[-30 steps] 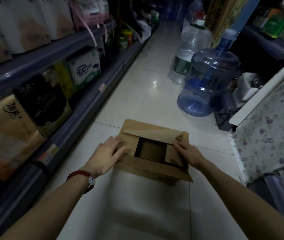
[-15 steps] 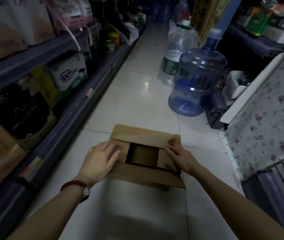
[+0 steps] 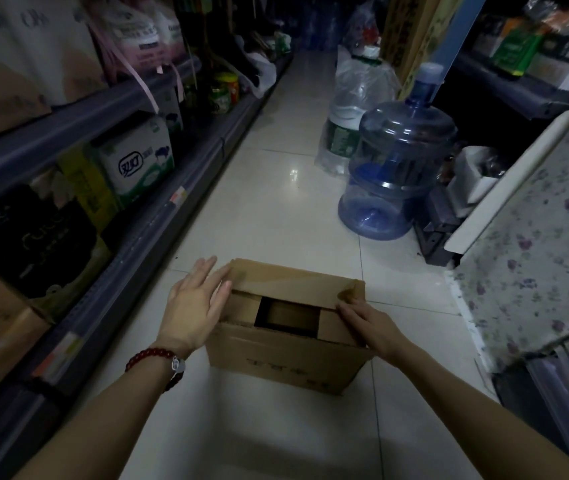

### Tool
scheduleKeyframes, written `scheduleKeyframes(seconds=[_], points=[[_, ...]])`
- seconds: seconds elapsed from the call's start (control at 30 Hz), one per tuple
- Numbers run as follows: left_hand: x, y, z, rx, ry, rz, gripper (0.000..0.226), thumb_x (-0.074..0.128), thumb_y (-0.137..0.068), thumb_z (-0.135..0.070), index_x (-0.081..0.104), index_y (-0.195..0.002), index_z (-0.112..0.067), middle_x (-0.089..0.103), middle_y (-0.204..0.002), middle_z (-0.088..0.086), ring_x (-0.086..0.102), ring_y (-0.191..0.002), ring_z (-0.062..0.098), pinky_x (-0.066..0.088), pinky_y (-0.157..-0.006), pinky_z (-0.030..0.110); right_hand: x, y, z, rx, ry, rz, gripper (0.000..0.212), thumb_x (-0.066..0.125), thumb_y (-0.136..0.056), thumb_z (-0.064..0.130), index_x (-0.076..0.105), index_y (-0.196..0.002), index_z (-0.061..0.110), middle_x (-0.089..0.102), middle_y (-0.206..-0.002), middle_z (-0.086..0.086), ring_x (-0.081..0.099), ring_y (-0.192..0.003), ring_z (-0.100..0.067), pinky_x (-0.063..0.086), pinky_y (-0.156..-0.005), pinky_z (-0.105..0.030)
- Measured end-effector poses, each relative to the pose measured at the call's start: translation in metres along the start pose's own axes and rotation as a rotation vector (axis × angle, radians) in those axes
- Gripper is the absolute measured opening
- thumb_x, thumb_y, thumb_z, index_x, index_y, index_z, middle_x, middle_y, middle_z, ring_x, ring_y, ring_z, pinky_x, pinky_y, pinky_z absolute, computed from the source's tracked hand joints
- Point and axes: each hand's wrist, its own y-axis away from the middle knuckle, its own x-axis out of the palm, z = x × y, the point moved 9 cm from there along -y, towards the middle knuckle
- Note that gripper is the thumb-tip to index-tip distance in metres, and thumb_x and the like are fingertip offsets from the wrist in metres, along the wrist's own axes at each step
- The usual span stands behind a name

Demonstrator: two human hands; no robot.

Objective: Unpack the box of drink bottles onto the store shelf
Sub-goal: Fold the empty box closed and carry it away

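Note:
A brown cardboard box (image 3: 286,358) stands on the white tiled floor of a dim store aisle. Its flaps are folded partly over the top, leaving a dark rectangular gap in the middle; I see no bottles inside. My left hand (image 3: 194,303) lies flat with straight fingers against the box's left top edge. My right hand (image 3: 369,323) presses its fingers on the right inner flap. The store shelf (image 3: 144,237) runs along the left, loaded with paper packs.
A large blue water jug (image 3: 393,168) and a bagged water bottle (image 3: 355,109) stand on the floor ahead right. A flower-patterned counter (image 3: 532,258) juts in at the right. Open floor stretches down the aisle beyond the box.
The box has come upright, so its front wall now shows. My left hand slid up to the box's left top corner. The right hand stays on the right flap.

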Motion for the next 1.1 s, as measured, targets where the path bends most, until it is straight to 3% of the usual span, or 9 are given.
scheduleKeyframes(seconds=[0.07, 0.2, 0.33, 0.4, 0.53, 0.7, 0.9, 1.0, 1.1], points=[[0.002, -0.015, -0.002, -0.028, -0.096, 0.014, 0.065, 0.005, -0.089, -0.056, 0.027, -0.146, -0.037, 0.011, -0.160, -0.006, 0.002, -0.148, 0.014, 0.006, -0.118, 0.040, -0.006, -0.004, -0.003, 0.053, -0.040, 0.004, 0.052, 0.025, -0.100, 0.052, 0.058, -0.127, 0.022, 0.058, -0.133, -0.010, 0.055, -0.116, -0.025, 0.039, -0.100, -0.033], [0.008, -0.038, 0.000, -0.099, -0.208, -0.003, 0.061, 0.002, -0.093, -0.058, 0.021, -0.148, -0.040, 0.006, -0.160, -0.007, -0.003, -0.148, 0.017, 0.003, -0.119, 0.046, -0.024, -0.012, -0.001, 0.093, -0.054, -0.064, 0.065, 0.023, -0.099, 0.054, 0.067, -0.112, 0.007, 0.067, -0.110, -0.015, 0.062, -0.099, -0.028, 0.043, -0.086, -0.033], [0.032, -0.041, 0.001, -0.139, -0.175, 0.050, 0.066, 0.001, -0.087, -0.059, 0.018, -0.148, -0.041, 0.003, -0.161, -0.005, -0.005, -0.148, 0.021, 0.002, -0.118, 0.052, -0.028, -0.021, 0.004, 0.037, 0.000, -0.150, 0.065, 0.028, -0.090, 0.068, 0.069, -0.096, 0.018, 0.068, -0.094, -0.004, 0.062, -0.087, -0.021, 0.047, -0.078, -0.031], [0.052, -0.038, 0.004, -0.133, -0.158, 0.114, 0.061, 0.005, -0.089, -0.060, 0.014, -0.147, -0.044, -0.002, -0.161, -0.005, -0.009, -0.148, 0.022, 0.002, -0.117, 0.056, -0.021, -0.025, 0.002, -0.001, 0.108, -0.181, 0.075, 0.027, -0.079, 0.081, 0.064, -0.117, 0.027, 0.065, -0.110, 0.004, 0.060, -0.098, -0.015, 0.050, -0.086, -0.033], [0.087, -0.029, 0.013, -0.158, -0.099, 0.262, 0.059, 0.013, -0.087, -0.068, 0.009, -0.144, -0.052, -0.013, -0.159, -0.007, -0.014, -0.146, 0.031, 0.003, -0.113, 0.063, 0.000, -0.027, -0.004, -0.049, 0.352, -0.241, 0.073, 0.038, -0.082, 0.075, 0.041, -0.141, 0.032, 0.038, -0.148, 0.004, 0.036, -0.134, -0.019, 0.035, -0.110, -0.043], [0.103, -0.022, 0.025, -0.281, 0.062, 0.346, 0.060, 0.024, -0.086, -0.071, 0.008, -0.142, -0.056, -0.018, -0.158, -0.008, -0.007, -0.145, 0.040, 0.015, -0.112, 0.064, 0.015, -0.023, -0.015, -0.033, 0.282, -0.335, 0.073, 0.046, -0.084, 0.070, 0.034, -0.146, 0.033, 0.027, -0.156, 0.003, 0.024, -0.143, -0.018, 0.026, -0.115, -0.039], [0.096, -0.018, 0.021, -0.285, 0.253, 0.332, 0.059, 0.038, -0.088, -0.064, 0.016, -0.142, -0.054, 0.011, -0.154, 0.004, 0.045, -0.126, 0.033, 0.037, -0.107, 0.043, 0.012, -0.018, -0.025, 0.045, 0.050, -0.372, 0.073, 0.062, -0.073, 0.069, 0.043, -0.139, 0.043, 0.013, -0.160, 0.006, 0.014, -0.146, -0.020, 0.024, -0.115, -0.041], [0.093, -0.007, 0.024, -0.294, 0.346, 0.404, 0.063, 0.044, -0.087, -0.061, 0.013, -0.142, -0.055, 0.031, -0.144, 0.008, 0.048, -0.118, 0.027, 0.040, -0.103, 0.040, 0.017, -0.017, -0.032, 0.127, -0.069, -0.281, 0.074, 0.066, -0.068, 0.070, 0.040, -0.135, 0.054, -0.002, -0.161, 0.010, 0.004, -0.149, -0.025, 0.026, -0.114, -0.050], [0.090, 0.005, 0.025, -0.312, 0.428, 0.399, 0.063, 0.049, -0.089, -0.054, 0.015, -0.143, -0.053, 0.044, -0.139, 0.006, 0.047, -0.106, 0.018, 0.041, -0.096, 0.034, 0.015, -0.017, -0.031, 0.160, -0.114, -0.248, 0.074, 0.069, -0.068, 0.067, 0.041, -0.135, 0.054, 0.000, -0.162, 0.003, 0.023, -0.145, -0.027, 0.035, -0.109, -0.044]])
